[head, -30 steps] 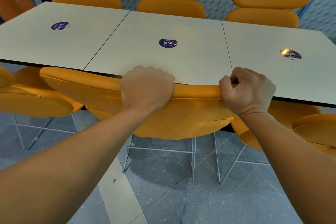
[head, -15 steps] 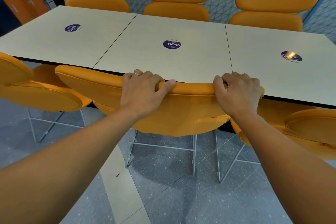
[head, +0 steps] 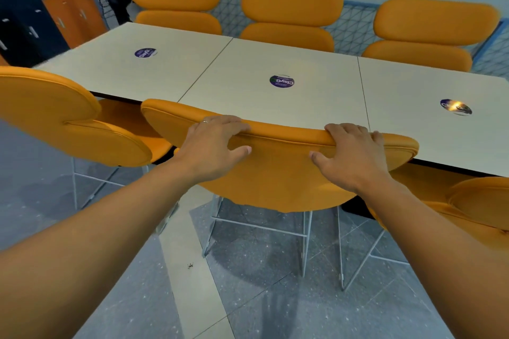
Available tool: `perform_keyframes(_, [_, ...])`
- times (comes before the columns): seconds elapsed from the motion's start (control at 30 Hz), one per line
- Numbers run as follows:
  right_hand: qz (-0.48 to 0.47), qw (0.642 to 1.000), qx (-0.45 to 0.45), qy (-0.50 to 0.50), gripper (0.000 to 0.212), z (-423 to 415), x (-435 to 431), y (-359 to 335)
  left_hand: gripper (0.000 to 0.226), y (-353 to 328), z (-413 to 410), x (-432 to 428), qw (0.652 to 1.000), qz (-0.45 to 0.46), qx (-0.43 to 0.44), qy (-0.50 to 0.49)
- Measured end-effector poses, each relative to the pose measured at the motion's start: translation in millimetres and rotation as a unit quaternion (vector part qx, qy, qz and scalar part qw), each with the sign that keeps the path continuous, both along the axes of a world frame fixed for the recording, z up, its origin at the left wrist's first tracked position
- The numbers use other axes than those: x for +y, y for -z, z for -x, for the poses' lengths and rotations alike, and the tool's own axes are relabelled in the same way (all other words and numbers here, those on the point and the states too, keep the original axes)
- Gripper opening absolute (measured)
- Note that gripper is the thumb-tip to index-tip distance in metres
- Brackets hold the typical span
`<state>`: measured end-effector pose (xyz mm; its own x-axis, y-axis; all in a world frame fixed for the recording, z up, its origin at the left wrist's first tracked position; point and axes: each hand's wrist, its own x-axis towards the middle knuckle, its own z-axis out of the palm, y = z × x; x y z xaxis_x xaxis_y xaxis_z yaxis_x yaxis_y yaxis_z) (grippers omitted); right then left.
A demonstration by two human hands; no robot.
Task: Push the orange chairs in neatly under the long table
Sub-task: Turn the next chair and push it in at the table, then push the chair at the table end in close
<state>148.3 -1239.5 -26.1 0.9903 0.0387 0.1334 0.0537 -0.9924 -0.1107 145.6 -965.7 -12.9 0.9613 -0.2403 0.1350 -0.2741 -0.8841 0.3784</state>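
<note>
The orange chair (head: 275,176) in front of me stands with its backrest top at the near edge of the long pale table (head: 242,91). My left hand (head: 212,146) rests on the backrest's top edge, fingers laid fairly straight along it and thumb spread on the back face. My right hand (head: 349,157) lies on the same edge further right. Its fingers drape over the top and its thumb is flat on the back. A second orange chair (head: 55,110) stands to the left and a third (head: 479,201) to the right, both at the table's near side.
Three orange chairs (head: 292,8) line the far side of the table, in front of a blue mesh fence (head: 355,27). Dark and orange lockers (head: 68,14) stand at the back left. White wire chair legs (head: 303,234) rest on the grey tiled floor (head: 248,297).
Both hands have loosened from tight fists on the backrest to flatter, spread fingers. My view has pulled back and up, so more of the chair and floor shows.
</note>
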Motion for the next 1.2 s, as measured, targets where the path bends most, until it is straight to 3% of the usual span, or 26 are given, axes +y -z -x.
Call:
perform_keyframes(0.13, [-0.088,0.995,-0.039,-0.041,0.046,22,59,-13,0.048,-11,27,48,0.999,0.028,0.007,-0.029])
perform_keyframes(0.23, [-0.135,0.987,-0.02,-0.087,0.04,43,121,-17,0.05,-15,52,104,0.998,0.036,0.007,-0.05])
perform_keyframes(0.5, [-0.132,0.966,0.131,-0.179,0.05,88,284,6,0.046,-4,123,270,0.992,0.068,0.026,-0.105])
perform_keyframes(0.73, [-0.133,0.955,0.174,-0.202,0.055,120,410,17,0.042,-1,177,398,0.984,0.076,0.032,-0.155])
perform_keyframes(1.0, [-0.148,0.948,0.157,-0.234,0.056,119,529,9,0.043,-7,199,504,0.978,0.071,0.032,-0.195])
perform_keyframes(1.2, [-0.147,0.96,0.073,-0.225,0.052,81,600,2,0.045,-2,173,569,0.974,0.072,0.028,-0.212])
